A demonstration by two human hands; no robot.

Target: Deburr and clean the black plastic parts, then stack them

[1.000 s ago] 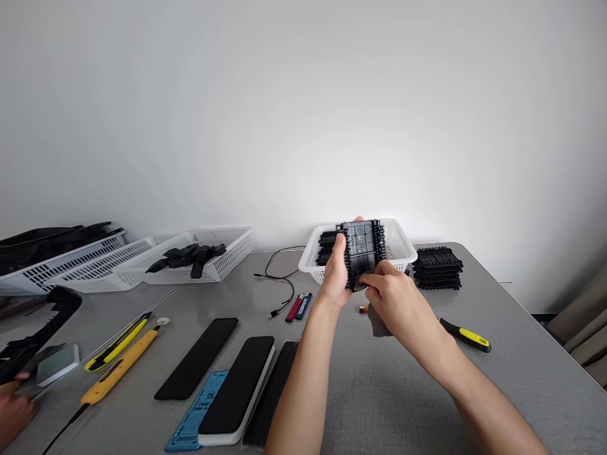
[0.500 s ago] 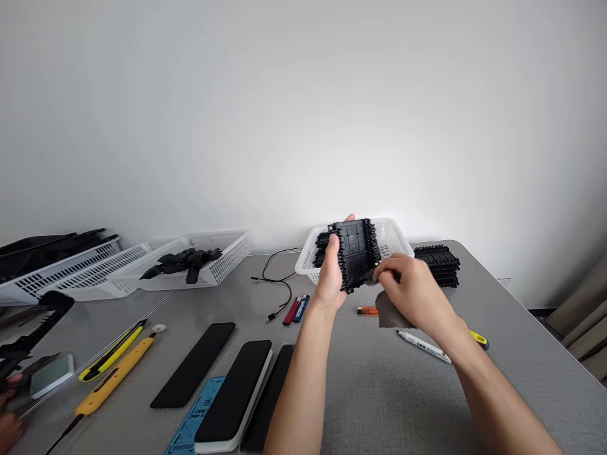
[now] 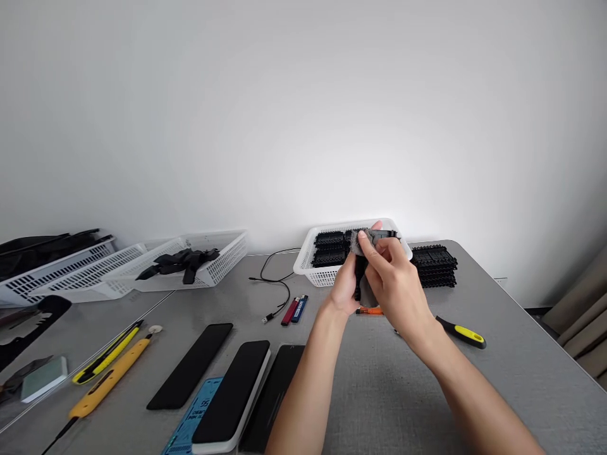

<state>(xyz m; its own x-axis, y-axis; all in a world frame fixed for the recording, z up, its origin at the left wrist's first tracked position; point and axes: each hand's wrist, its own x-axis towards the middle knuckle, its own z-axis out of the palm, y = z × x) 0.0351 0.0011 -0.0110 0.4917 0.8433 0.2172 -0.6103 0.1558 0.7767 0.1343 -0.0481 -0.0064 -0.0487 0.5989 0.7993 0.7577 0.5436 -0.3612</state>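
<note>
A black plastic part (image 3: 360,278) with toothed edges is held up in front of the white basket (image 3: 322,276). My left hand (image 3: 345,287) is closed round its left side. My right hand (image 3: 396,278) pinches a grey cloth (image 3: 359,243) and presses it against the upper part of the piece. Both hands cover much of the part. Similar black parts (image 3: 331,248) lie in the basket behind, and a stack of them (image 3: 434,265) stands to its right on the table.
On the grey table (image 3: 379,392) lie an orange item (image 3: 370,311), a yellow-black handled tool (image 3: 462,333), two lighters (image 3: 294,309), a cable (image 3: 288,287), black slabs (image 3: 190,366), a yellow cutter (image 3: 109,354) and an orange tool (image 3: 111,377). More white baskets (image 3: 227,259) stand left.
My right hand has moved up and left with the cloth, onto the part's upper area. The part has turned in my left hand. At the far left, another person's hand has left the view.
</note>
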